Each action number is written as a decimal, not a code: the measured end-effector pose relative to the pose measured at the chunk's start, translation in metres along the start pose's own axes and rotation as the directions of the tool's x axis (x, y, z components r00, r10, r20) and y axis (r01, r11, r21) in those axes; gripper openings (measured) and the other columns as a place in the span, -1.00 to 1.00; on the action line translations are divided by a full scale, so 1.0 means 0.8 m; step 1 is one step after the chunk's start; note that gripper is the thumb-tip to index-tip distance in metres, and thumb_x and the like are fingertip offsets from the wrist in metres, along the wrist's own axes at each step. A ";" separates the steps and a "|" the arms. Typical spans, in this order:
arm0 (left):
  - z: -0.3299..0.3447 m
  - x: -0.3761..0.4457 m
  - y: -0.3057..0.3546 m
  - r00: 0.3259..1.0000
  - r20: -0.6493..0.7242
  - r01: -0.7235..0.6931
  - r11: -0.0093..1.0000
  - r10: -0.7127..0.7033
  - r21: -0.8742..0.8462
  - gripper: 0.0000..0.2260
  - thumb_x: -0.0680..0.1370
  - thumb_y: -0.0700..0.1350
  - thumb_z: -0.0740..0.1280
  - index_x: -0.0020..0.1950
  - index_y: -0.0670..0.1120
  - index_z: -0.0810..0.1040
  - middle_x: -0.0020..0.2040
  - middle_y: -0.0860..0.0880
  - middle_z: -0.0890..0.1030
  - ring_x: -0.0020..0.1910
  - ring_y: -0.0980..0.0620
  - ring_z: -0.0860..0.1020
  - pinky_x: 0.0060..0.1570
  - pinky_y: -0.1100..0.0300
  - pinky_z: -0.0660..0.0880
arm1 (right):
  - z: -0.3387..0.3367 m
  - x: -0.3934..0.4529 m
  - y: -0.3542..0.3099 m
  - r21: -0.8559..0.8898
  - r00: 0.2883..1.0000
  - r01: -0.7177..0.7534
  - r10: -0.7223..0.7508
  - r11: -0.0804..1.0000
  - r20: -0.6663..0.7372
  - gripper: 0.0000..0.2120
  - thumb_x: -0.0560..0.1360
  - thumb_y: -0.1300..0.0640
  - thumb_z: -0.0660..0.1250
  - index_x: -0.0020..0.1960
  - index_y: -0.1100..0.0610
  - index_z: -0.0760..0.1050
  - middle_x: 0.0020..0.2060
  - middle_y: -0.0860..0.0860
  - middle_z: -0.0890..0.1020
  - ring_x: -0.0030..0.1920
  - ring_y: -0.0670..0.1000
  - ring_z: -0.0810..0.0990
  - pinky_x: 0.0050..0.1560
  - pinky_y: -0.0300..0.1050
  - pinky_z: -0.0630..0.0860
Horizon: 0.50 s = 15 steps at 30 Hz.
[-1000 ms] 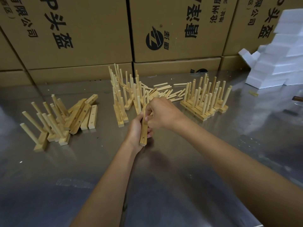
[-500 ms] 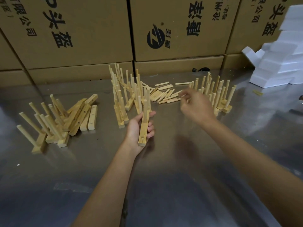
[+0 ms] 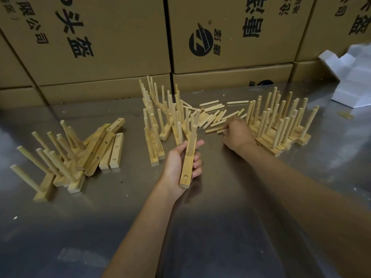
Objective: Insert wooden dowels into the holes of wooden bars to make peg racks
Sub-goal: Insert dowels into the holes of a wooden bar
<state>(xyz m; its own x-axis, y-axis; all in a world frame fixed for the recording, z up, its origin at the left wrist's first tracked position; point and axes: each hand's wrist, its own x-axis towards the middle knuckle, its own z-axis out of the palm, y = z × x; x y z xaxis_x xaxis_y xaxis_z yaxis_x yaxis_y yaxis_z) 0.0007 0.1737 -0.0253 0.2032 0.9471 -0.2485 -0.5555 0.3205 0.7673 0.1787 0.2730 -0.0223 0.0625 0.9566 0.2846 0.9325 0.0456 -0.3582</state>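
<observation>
- While the wooden bar (image 3: 188,163) is gripped in the left hand (image 3: 178,167), fingers curled round its sides, it is held just above the steel table (image 3: 200,227), with at least one dowel (image 3: 194,130) seated upright at its far end and an empty hole (image 3: 186,176) showing near the near end.
- The right hand (image 3: 237,133) is laid on the pile of loose dowels (image 3: 215,115) between the two groups of finished peg racks (image 3: 281,121); its fingers are curled down, but whether a dowel is yet pinched cannot be told.
- A single dowel is best picked by its middle, so that neighbours are not dragged along.
- The bar is best kept steady with the empty hole turned upward and uncovered by fingertips.
- The dowel is best brought square to the hole and pressed straight down, since a tilted entry is likely to jam.
</observation>
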 end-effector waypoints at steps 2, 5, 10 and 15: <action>0.001 -0.001 0.001 1.000 -0.005 -0.001 1.000 0.001 0.006 -0.62 0.69 -0.05 0.07 0.24 -0.27 0.54 -0.40 -0.03 0.34 -0.53 0.10 0.30 -0.63 0.28 0.24 | 0.001 -0.004 0.005 -0.049 0.998 0.058 -0.059 0.997 -0.030 -0.85 0.54 0.26 0.28 0.08 0.20 0.57 0.11 0.14 0.53 0.19 0.16 0.46 0.20 0.03 0.45; 0.003 -0.004 0.001 1.000 -0.020 -0.005 1.000 0.005 0.015 -0.63 0.69 -0.05 0.08 0.26 -0.26 0.54 -0.40 -0.03 0.34 -0.53 0.10 0.30 -0.63 0.28 0.24 | -0.011 -0.013 0.005 -0.175 0.984 0.171 -0.161 0.970 0.071 -0.87 0.55 0.16 0.28 0.08 0.07 0.53 0.12 0.06 0.52 0.23 0.12 0.37 0.21 0.01 0.33; 0.007 -0.010 0.001 0.999 -0.048 -0.015 1.000 0.016 0.021 -0.62 0.70 -0.03 0.07 0.24 -0.26 0.55 -0.41 -0.01 0.34 -0.53 0.11 0.31 -0.63 0.29 0.24 | -0.042 -0.080 -0.004 -0.075 0.922 0.382 -0.374 0.921 0.104 -0.95 0.61 0.13 0.20 0.03 0.00 0.36 -0.05 0.00 0.57 0.07 0.09 0.51 0.03 -0.01 0.34; 0.009 -0.016 -0.002 0.994 -0.093 -0.047 0.998 0.051 0.041 -0.63 0.70 -0.03 0.07 0.19 -0.24 0.55 -0.42 0.00 0.34 -0.53 0.12 0.32 -0.61 0.29 0.27 | -0.097 -0.160 -0.022 0.227 0.877 0.467 -0.480 0.855 0.002 -0.94 0.57 0.07 0.32 0.02 -0.07 0.50 -0.23 -0.12 0.63 -0.25 -0.01 0.60 -0.22 0.04 0.54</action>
<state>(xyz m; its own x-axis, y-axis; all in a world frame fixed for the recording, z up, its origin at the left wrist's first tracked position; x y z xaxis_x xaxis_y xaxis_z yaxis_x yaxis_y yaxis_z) 0.0048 0.1608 -0.0193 0.0990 0.9597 -0.2630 -0.5307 0.2745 0.8019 0.1820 0.1273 0.0167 -0.3933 0.8182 0.4194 0.7458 0.5506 -0.3749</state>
